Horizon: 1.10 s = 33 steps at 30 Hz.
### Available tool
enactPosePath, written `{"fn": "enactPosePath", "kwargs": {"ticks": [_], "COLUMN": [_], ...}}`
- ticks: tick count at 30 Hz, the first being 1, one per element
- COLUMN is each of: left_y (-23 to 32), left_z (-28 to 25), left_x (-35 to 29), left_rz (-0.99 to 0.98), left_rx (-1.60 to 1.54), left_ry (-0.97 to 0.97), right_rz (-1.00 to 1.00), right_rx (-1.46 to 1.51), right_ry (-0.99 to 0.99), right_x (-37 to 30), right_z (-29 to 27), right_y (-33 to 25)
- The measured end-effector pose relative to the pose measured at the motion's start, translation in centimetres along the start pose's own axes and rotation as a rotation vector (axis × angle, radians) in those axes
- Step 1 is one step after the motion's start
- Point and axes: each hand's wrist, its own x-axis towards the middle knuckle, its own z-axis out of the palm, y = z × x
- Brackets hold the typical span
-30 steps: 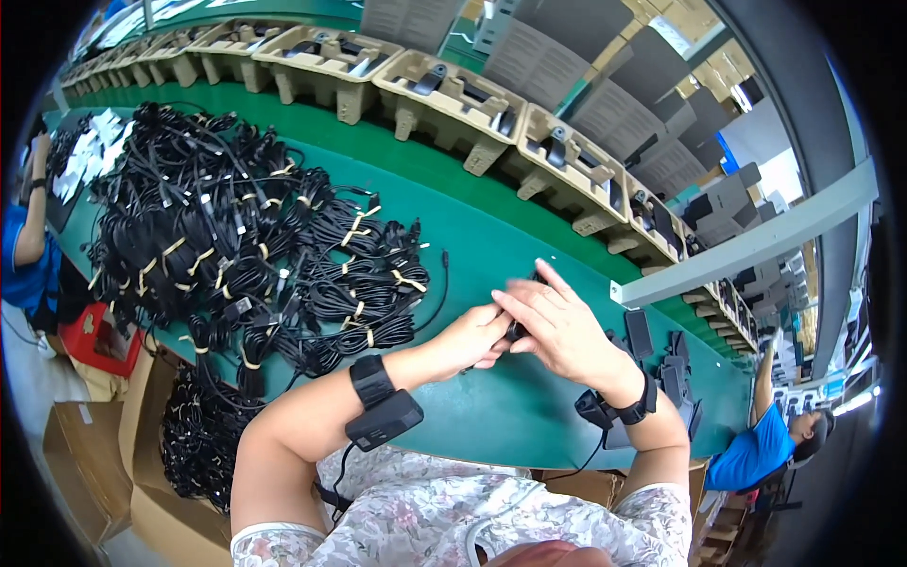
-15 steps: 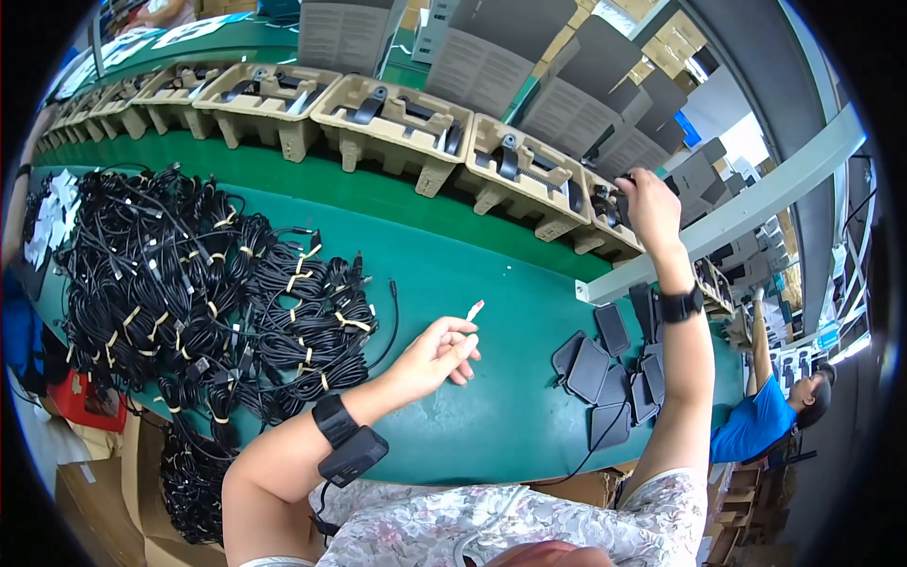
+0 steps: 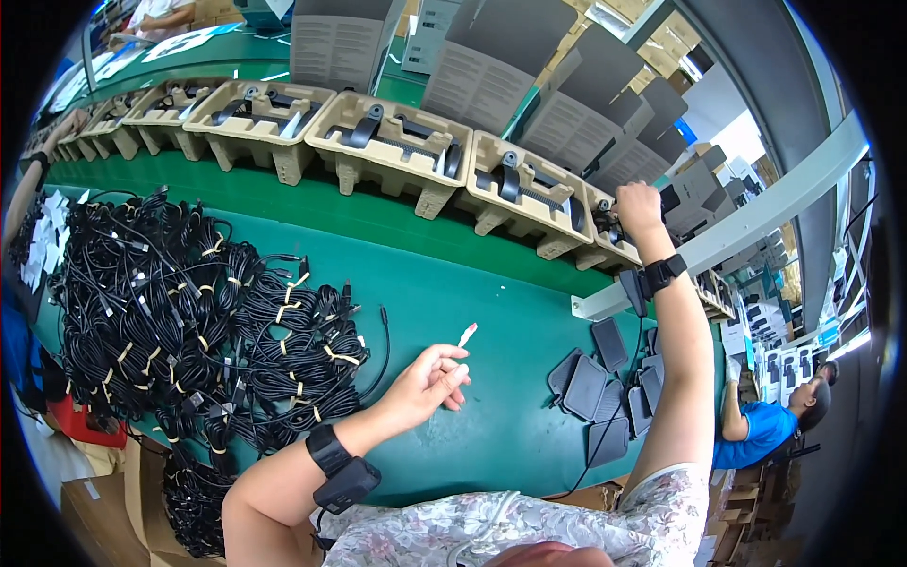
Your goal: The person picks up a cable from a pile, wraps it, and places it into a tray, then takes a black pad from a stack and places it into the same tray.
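My left hand (image 3: 430, 386) hovers low over the green table, fingers loosely curled and apart, with nothing in it. Just beyond its fingertips lies a small white scrap with a reddish end (image 3: 469, 334). My right hand (image 3: 640, 204) reaches out to the far right, bent down over the near side of a tan moulded pulp tray (image 3: 605, 244). Its fingers are closed, and whatever they hold is hidden behind the hand. Black flat pads (image 3: 588, 387) lie in a loose cluster beside my right forearm. Bundled black cables (image 3: 283, 326) are heaped left of my left hand.
A row of pulp trays (image 3: 383, 151) with black parts runs along the far side. Grey printed box lids (image 3: 501, 57) stand behind it. A white metal bar (image 3: 718, 236) slants past my right wrist. One co-worker in blue (image 3: 761, 430) sits at right; another person's arm reaches in at far left.
My right hand has dipped slightly toward the tray, and its wrist has turned. My left hand has shifted a little down and left, still holding nothing.
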Motion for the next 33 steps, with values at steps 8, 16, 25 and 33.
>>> {"fn": "enactPosePath", "kwargs": {"ticks": [8, 16, 25, 33], "left_y": [0.2, 0.2, -0.1, -0.2], "left_z": [0.1, 0.1, -0.1, -0.6], "left_x": [0.4, 0.7, 1.2, 1.9], "left_rz": [-0.009, -0.013, -0.024, -0.027], "left_rx": [-0.017, -0.023, -0.020, -0.027], "left_ry": [0.012, 0.021, 0.033, 0.056], "right_rz": [-0.096, 0.129, 0.549, 0.346], "right_rx": [-0.093, 0.226, 0.815, 0.602], "right_ry": [0.091, -0.086, 0.031, -0.223], "right_x": [2.2, 3.4, 2.9, 4.7], "right_z": [0.4, 4.4, 12.0, 9.0], "right_y": [-0.4, -1.6, -4.2, -1.8]}}
